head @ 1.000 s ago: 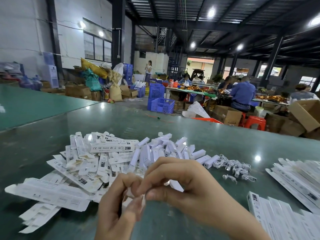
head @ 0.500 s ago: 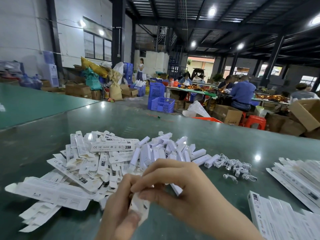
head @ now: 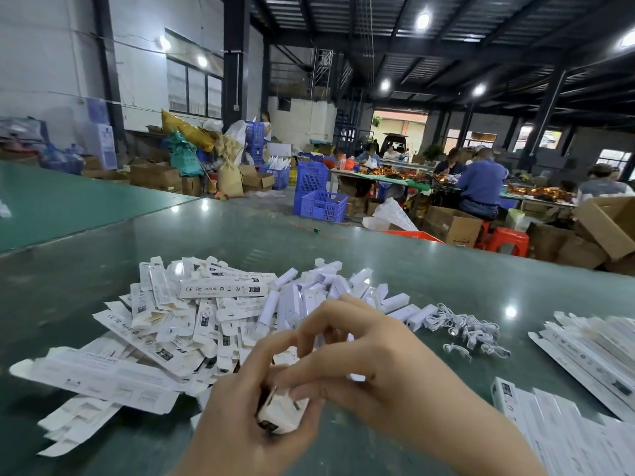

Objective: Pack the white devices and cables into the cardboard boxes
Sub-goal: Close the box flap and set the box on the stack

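My left hand (head: 233, 417) grips a small white carton (head: 280, 412) low in the middle of the view. My right hand (head: 371, 359) curls over the carton's top end, its fingertips pinching there. Behind the hands lies a heap of flat, unfolded white cartons (head: 171, 324). Beside it, a pile of small white devices (head: 330, 290) spreads toward the right. A bundle of coiled white cables (head: 470, 333) lies further right on the table. What sits inside the held carton is hidden.
The dark glossy table (head: 240, 242) carries stacks of long flat white cartons (head: 591, 345) at the right edge and more at lower right (head: 563, 427). Beyond the table are blue crates (head: 323, 204), brown cardboard boxes (head: 608, 225) and seated people working at far tables.
The small carton has turned more upright in my left hand and sits lower in the view. My right fingers have shifted onto its top end.
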{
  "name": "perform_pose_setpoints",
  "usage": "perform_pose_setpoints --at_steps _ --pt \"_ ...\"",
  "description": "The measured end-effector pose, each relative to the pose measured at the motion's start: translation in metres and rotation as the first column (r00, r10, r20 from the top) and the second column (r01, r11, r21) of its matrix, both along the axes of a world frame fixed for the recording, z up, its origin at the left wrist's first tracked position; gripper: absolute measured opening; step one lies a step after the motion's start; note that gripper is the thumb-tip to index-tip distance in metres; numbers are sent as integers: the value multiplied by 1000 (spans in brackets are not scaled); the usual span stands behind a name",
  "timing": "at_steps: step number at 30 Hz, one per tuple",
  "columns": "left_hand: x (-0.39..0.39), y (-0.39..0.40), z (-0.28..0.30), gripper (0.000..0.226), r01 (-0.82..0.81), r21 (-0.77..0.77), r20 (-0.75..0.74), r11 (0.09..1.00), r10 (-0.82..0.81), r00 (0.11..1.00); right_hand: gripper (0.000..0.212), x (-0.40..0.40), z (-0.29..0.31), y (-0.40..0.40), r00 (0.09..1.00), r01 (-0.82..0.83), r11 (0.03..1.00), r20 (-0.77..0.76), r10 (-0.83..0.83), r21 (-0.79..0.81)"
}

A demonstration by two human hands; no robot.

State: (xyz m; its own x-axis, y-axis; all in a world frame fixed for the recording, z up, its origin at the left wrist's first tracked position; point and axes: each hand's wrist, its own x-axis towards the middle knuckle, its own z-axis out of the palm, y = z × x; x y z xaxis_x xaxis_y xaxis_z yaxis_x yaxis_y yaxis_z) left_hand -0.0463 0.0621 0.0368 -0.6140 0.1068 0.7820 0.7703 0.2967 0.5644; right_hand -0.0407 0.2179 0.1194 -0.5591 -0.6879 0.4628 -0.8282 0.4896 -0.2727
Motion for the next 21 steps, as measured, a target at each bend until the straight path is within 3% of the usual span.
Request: perform_pose_setpoints --at_steps 2,5,9,16,19,21 --pt "-2 0 -2 51 72 -1 21 997 -72 997 11 -2 -2 -1 998 6 1000 -67 -4 28" --pt "-5 0 -2 54 32 -9 29 999 -31 999 11 -3 -3 -1 1000 -7 1000 -3 7 24" --pt "-8 0 -6 52 59 52 104 997 -64 992 13 -8 -5 -3 999 -24 996 -33 27 90" --pt "-7 0 -6 54 53 -20 106 998 -51 993 8 -9 -8 -7 998 8 1000 61 -8 -13" --pt "-7 -1 -8 52 76 -72 161 994 -64 985 26 -7 -8 -9 982 71 997 175 -68 -12" --pt "-8 0 -10 50 62 -167 196 984 -29 980 40 -7 -10 -11 981 116 991 148 -125 64"
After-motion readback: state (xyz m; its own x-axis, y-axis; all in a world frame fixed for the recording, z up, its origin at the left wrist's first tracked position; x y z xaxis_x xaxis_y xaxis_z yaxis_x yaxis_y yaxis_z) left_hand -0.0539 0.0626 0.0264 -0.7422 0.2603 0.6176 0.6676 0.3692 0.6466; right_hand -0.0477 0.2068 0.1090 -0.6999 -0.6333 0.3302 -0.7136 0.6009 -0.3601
